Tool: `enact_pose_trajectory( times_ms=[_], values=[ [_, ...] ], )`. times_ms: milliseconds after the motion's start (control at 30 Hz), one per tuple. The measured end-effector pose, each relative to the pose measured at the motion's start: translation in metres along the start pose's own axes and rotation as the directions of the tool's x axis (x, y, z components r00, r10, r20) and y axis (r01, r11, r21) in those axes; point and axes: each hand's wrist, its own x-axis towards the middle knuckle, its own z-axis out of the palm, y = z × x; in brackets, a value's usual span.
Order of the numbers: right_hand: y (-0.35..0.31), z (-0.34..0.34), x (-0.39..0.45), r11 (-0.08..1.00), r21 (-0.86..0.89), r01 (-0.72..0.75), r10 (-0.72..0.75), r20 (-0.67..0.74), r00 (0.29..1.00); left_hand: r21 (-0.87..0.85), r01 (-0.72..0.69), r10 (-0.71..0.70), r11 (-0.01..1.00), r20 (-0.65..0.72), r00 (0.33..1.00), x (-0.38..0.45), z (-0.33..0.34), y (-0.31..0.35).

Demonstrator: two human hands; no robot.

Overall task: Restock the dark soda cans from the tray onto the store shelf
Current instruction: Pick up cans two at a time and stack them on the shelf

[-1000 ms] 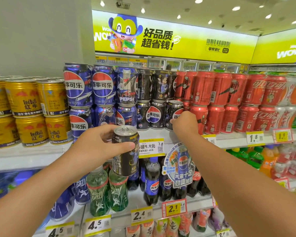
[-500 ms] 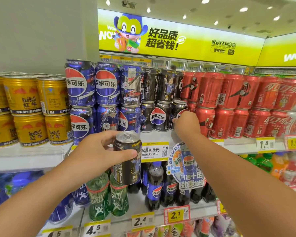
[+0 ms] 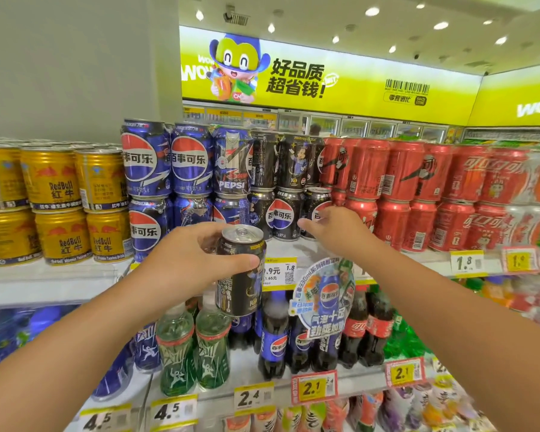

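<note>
My left hand [image 3: 181, 263] grips a dark Pepsi can [image 3: 242, 275] upright in front of the shelf edge [image 3: 412, 260], below the stacked cans. On the shelf, dark Pepsi cans [image 3: 282, 213] stand two high between the blue Pepsi cans and the red cola cans. The rightmost lower dark can [image 3: 316, 201] has no can on top of it. My right hand [image 3: 337, 232] hovers just in front of that can with fingers loosely spread and thumb pointing left, holding nothing. The tray is out of view.
Blue Pepsi cans [image 3: 169, 169] and gold Red Bull cans [image 3: 56, 188] fill the shelf to the left, red cola cans [image 3: 418, 188] to the right. Bottles [image 3: 275, 335] stand on the shelf below, behind price tags and a round Pepsi sign [image 3: 325, 300].
My right hand has let go of the rightmost lower dark can and drawn back a little. The left hand keeps its can in about the same spot.
</note>
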Motion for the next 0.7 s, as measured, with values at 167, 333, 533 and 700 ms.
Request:
enact_pose_trajectory(
  times_ms=[167, 333, 533, 700],
  values=[
    [0.012, -0.014, -0.043, 0.932, 0.296, 0.209, -0.246, 0.095, 0.965, -0.015, 0.013, -0.013, 1.000, -0.009, 1.000, 0.002, 0.014, 0.022],
    [0.014, -0.020, -0.069, 0.837, 0.493, 0.240, -0.391, 0.230, 0.891, -0.022, 0.013, -0.015, 1.000, -0.056, 0.998, 0.003, 0.035, 0.043],
    [0.006, -0.020, -0.082, 0.732, 0.635, 0.248, -0.440, 0.162, 0.883, -0.036, -0.008, 0.006, 0.999, -0.064, 0.998, -0.001, 0.057, 0.061],
    [0.006, -0.020, -0.083, 0.708, 0.669, 0.226, -0.402, 0.119, 0.908, 0.029, -0.049, 0.051, 0.998, -0.076, 0.996, 0.000, 0.064, 0.063]
  ],
)
